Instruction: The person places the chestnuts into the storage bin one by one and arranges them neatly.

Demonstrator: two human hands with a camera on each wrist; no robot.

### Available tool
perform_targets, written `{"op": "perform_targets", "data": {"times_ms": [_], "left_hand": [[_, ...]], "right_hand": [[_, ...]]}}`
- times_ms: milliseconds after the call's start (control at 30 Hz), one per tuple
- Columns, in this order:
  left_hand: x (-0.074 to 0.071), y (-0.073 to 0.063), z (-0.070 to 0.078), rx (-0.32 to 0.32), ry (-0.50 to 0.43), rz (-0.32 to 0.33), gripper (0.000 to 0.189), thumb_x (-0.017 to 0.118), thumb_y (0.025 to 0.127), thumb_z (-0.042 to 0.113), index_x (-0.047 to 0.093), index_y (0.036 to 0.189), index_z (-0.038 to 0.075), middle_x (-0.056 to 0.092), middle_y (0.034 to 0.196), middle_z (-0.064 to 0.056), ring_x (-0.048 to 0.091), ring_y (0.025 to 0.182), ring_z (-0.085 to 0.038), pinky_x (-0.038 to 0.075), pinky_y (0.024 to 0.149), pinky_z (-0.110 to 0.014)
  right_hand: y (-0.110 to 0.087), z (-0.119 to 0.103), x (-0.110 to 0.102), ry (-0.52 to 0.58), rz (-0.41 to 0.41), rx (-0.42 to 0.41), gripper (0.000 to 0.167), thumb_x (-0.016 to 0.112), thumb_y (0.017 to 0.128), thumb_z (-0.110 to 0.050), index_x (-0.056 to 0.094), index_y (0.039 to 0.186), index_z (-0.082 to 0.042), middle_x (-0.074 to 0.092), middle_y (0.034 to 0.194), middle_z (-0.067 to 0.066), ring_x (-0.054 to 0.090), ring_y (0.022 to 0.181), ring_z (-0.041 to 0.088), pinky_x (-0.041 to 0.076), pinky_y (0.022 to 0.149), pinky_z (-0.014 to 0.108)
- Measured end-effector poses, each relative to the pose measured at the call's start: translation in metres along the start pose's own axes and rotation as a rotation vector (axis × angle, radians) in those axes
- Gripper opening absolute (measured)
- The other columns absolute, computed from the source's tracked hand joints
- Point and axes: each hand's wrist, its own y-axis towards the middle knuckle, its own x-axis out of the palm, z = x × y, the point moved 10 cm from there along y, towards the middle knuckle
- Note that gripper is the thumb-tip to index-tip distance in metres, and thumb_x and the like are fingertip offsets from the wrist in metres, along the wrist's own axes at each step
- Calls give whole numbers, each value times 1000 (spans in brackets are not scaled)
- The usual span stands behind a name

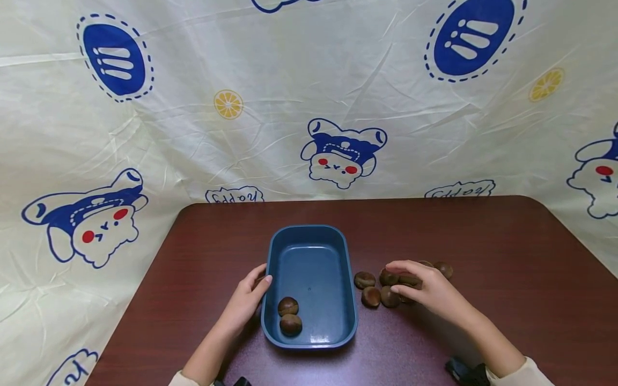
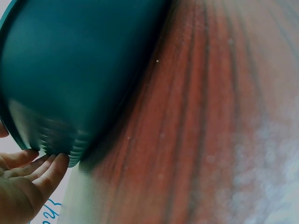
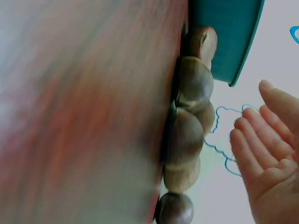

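A blue rectangular tray [image 1: 309, 279] stands on the table with two chestnuts [image 1: 291, 324] in its near left corner. My left hand [image 1: 248, 297] holds the tray's left side, thumb at the rim; in the left wrist view the fingertips [image 2: 58, 161] press against its ribbed outer wall. To the right of the tray, several brown chestnuts [image 1: 370, 297] lie in a loose group. Over that group hovers my right hand [image 1: 436, 295], thumb and fingers apart. The right wrist view shows this hand's palm with nothing in it, a gap away from the chestnuts [image 3: 184, 140].
The brown wooden table [image 1: 222, 230] has rounded far corners. Behind it hangs a pale cloth [image 1: 270, 145] printed with cartoon dogs and orange slices. A dark strap [image 1: 465, 371] is around the right wrist.
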Motion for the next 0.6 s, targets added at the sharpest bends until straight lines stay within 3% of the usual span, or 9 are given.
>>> {"op": "perform_targets", "data": {"times_ms": [367,600], "left_hand": [[0,-1,0,-7,-6,-1,49,48,94,25,37,133,-2,46,127,-23,47,112,-33,39,90,-46],[0,0,1,-12,-7,-1,49,48,94,25,36,133,-2,46,127,-23,47,113,-33,39,90,-46]], "right_hand": [[-22,25,-6,-103,-41,109,34,68,80,-14,58,111,-5,58,108,3,59,96,21,49,76,34],[-27,32,-5,-142,-32,92,34,71,77,-12,59,109,-7,59,106,1,60,91,17,49,74,32]]}}
